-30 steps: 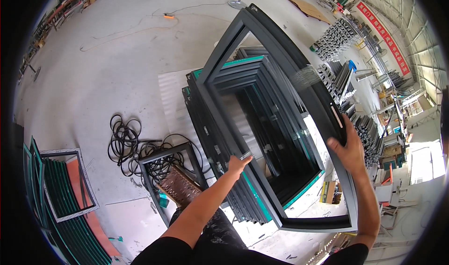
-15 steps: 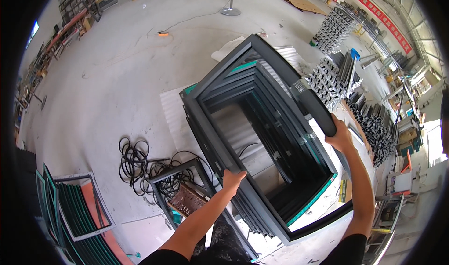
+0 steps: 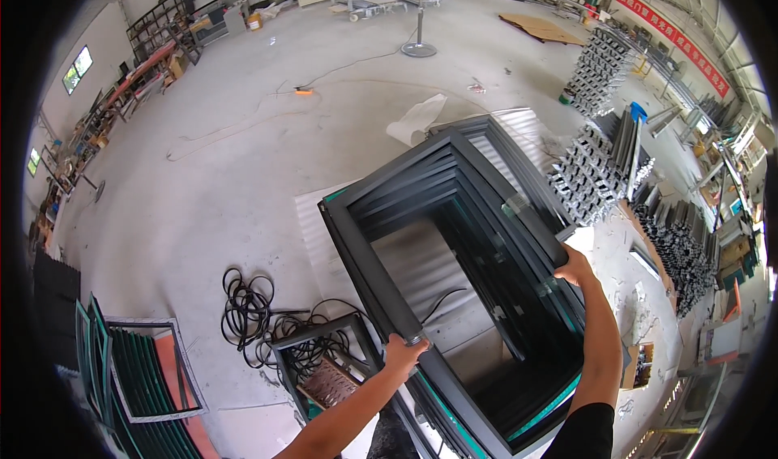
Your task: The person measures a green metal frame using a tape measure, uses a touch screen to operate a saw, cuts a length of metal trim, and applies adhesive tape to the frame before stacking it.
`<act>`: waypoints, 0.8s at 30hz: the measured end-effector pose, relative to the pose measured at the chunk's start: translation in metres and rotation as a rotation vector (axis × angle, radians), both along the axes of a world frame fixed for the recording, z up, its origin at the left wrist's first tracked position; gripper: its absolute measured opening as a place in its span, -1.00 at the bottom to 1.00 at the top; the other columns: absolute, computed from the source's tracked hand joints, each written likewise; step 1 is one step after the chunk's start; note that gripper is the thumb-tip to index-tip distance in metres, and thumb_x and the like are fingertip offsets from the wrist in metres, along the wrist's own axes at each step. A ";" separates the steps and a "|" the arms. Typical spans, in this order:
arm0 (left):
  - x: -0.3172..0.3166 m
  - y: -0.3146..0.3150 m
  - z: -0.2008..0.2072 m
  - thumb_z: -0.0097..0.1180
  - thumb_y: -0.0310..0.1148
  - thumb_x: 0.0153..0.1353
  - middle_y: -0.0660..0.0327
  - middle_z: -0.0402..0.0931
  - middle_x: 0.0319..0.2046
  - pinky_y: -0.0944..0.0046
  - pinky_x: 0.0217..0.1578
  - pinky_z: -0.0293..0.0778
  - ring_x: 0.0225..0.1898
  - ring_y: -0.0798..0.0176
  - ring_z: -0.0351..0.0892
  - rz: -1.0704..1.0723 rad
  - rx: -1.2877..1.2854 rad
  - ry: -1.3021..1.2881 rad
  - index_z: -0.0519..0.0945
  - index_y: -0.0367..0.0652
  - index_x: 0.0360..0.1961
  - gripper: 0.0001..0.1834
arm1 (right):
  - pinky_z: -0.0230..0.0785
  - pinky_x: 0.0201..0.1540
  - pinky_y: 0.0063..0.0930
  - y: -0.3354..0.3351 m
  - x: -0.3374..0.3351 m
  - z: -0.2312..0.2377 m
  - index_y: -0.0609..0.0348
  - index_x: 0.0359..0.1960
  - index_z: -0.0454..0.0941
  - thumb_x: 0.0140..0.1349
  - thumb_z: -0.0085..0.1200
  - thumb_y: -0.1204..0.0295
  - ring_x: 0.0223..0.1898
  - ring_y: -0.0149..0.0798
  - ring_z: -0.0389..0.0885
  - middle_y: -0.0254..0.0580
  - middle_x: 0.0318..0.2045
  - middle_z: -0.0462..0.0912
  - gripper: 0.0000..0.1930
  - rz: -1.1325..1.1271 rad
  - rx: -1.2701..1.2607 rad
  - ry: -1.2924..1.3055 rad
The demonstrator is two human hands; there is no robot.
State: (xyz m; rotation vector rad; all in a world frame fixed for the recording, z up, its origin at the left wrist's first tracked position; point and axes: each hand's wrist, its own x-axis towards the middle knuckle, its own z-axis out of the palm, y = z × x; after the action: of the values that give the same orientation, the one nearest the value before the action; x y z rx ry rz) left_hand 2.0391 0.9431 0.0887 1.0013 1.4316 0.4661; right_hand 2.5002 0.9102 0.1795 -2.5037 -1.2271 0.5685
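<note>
My left hand (image 3: 403, 354) is closed on the near left bar of a dark grey window frame (image 3: 369, 264). On the opposite long bar, my right hand (image 3: 577, 266) grips the same frame. The frame lies over, or just above, a stack of similar dark frames (image 3: 421, 185), whose nested edges show through its opening; I cannot tell whether they touch fully. Bits of green edging show along the stack. Another dark frame (image 3: 527, 161) sticks out behind it on the right.
Coiled black rubber strip (image 3: 247, 303) lies left of the stack, near a small frame (image 3: 285, 362) and a brown basket (image 3: 328, 384). More green-edged frames (image 3: 134, 370) stand lower left. Metal profiles (image 3: 596, 171) are piled at right. A stand fan (image 3: 419, 50) is far ahead.
The held frame has come down and now sits more squarely over the stack. Both hands still grip it. The view has tilted up, showing more of the far room.
</note>
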 end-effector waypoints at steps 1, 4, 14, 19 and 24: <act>0.004 0.001 0.000 0.51 -0.14 -0.10 0.11 0.52 -0.49 0.27 -0.61 0.48 -0.57 0.30 0.54 0.014 0.012 -0.009 0.38 -0.36 -0.32 -0.39 | 0.43 0.09 -0.29 0.006 0.005 -0.007 0.04 0.25 0.41 -0.36 0.31 0.39 0.01 0.04 0.61 0.11 -0.04 0.63 -0.11 -0.003 -0.007 0.023; 0.018 0.003 -0.017 0.53 -0.15 -0.15 0.08 0.55 -0.48 0.23 -0.60 0.47 -0.58 0.25 0.57 0.087 0.071 0.004 0.38 -0.37 -0.32 -0.37 | 0.42 0.10 -0.35 0.021 0.016 -0.039 0.22 0.14 0.49 -0.38 0.29 0.43 -0.02 0.04 0.62 0.12 -0.09 0.65 -0.19 -0.027 0.011 -0.003; 0.022 0.000 -0.021 0.50 -0.24 -0.04 0.12 0.51 -0.49 0.28 -0.62 0.42 -0.58 0.31 0.52 0.106 0.095 0.024 0.31 -0.34 -0.27 -0.40 | 0.36 0.14 -0.29 0.016 0.030 -0.092 0.25 0.07 0.50 -0.34 0.28 0.40 0.09 0.07 0.51 0.09 0.07 0.53 -0.27 -0.037 0.105 -0.006; 0.029 -0.004 -0.022 0.49 -0.20 -0.03 0.15 0.49 -0.45 0.33 -0.57 0.46 -0.53 0.36 0.51 0.090 0.080 0.019 0.30 -0.32 -0.23 -0.38 | 0.35 0.16 -0.30 0.011 0.028 -0.080 0.22 0.13 0.46 -0.26 0.26 0.37 0.12 0.06 0.49 0.03 0.09 0.52 -0.26 -0.066 0.063 -0.072; 0.020 0.000 -0.009 0.45 -0.10 0.02 0.16 0.47 -0.21 0.14 -0.30 0.58 -0.19 0.25 0.59 -0.002 -0.077 -0.026 0.24 -0.19 -0.09 -0.32 | 0.32 0.20 -0.25 0.016 0.012 -0.073 0.16 0.16 0.43 -0.20 0.26 0.36 0.16 0.04 0.44 -0.01 0.13 0.48 -0.27 -0.132 -0.009 -0.151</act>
State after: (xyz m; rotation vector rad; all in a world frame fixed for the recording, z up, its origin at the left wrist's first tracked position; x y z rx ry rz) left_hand 2.0596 0.9431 0.0801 0.9318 1.4149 0.4183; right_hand 2.5122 0.9257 0.1068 -2.6523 -1.1000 0.3595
